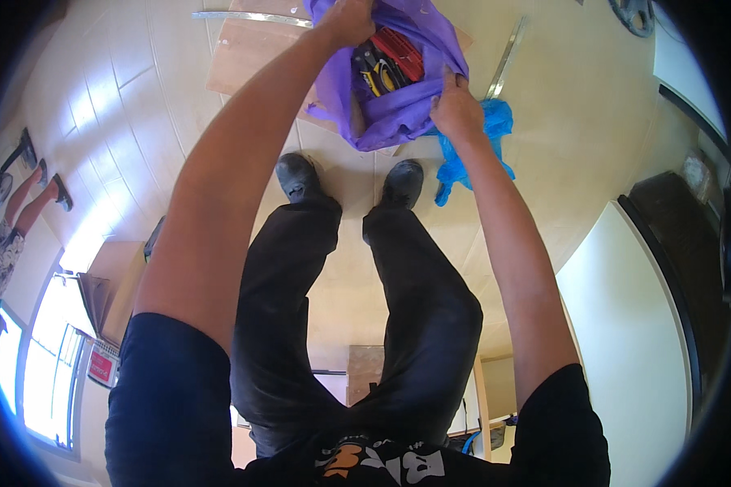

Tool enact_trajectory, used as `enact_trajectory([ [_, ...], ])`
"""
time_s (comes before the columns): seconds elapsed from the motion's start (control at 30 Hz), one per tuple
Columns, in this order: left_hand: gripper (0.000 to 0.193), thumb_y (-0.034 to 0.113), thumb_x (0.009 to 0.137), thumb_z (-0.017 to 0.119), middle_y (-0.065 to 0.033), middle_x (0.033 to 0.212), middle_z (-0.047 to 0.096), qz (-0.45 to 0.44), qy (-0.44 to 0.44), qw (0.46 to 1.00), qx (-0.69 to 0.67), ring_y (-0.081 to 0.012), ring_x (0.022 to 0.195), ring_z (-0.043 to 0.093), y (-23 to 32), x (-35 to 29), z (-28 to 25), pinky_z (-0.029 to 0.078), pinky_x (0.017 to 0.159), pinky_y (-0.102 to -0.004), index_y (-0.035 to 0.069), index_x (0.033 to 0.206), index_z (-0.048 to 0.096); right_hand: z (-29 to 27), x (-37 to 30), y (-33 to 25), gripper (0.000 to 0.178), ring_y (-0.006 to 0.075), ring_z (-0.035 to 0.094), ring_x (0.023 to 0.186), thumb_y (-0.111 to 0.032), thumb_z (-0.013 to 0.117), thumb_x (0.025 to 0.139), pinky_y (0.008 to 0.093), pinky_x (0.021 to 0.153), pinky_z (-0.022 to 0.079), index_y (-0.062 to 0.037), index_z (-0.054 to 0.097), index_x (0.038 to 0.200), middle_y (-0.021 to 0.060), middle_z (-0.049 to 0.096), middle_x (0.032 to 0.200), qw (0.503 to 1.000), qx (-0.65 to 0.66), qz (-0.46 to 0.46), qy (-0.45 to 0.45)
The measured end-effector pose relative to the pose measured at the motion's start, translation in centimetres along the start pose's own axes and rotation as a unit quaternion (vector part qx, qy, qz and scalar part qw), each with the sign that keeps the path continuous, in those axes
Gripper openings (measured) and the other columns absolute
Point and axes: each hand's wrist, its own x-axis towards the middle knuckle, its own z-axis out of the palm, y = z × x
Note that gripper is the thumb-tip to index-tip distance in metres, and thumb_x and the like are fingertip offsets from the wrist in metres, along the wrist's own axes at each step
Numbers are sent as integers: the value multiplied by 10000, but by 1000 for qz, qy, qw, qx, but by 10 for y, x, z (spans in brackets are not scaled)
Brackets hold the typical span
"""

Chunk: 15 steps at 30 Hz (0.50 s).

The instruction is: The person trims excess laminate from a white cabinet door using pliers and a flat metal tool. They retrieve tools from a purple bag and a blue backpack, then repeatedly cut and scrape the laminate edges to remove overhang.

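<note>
Head view, left grip: the left grip (349, 23) is at the top edge of the picture, clamped on the upper-left rim of the purple bag (384, 130); fingertips mostly hidden.
Head view, right grip: the right grip (458, 112) is clamped on the bag's right rim, thumb up along the cloth.
Purple bag: between the two grips, touching both, mouth spread toward the camera; ahead of the shoes (299, 177).
Bag contents: red item (400, 53) toward the top, yellow-and-black hand tools (373, 82) just below-left of it; all inside the bag, between the grips, neither grip on them. Exact tool kinds: can't tell.
Blue plastic bag (455, 165): crumpled, just beside the right grip and wrist, partly behind the forearm.
Floor (589, 105): pale; brown board (252, 57) partly behind the purple bag, one metal strip (508, 58) on the right, another (248, 15) upper left.
Far left: another person's legs (28, 195), well apart.
</note>
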Motion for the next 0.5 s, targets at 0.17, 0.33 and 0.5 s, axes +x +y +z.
enact_trajectory([
  [0.17,292,168,839,600,-210,1007,730,-12,-178,974,142,-399,975,696,41,-26,45,563,879,-497,9,1067,688,-3,-2,-6,769,427,633,1130,-206,659,867,506,894,559,-181,342,1567,158,450,1509,1000,13,-12,17],
  [0.33,477,222,873,623,-237,1301,609,-147,-36,987,56,-372,1273,572,73,-48,75,505,1033,-446,-13,1284,555,-1,-6,-4,824,419,576,1202,-192,676,835,513,922,548,-189,318,1577,141,420,1530,999,12,-8,41],
  [0.5,596,293,822,733,-243,1307,616,-407,-34,904,-125,-374,1229,606,75,-52,101,508,1033,-428,-54,1268,546,8,-14,-3,853,440,533,1250,-173,661,829,499,968,539,-173,279,1591,166,409,1533,999,14,-11,48],
])
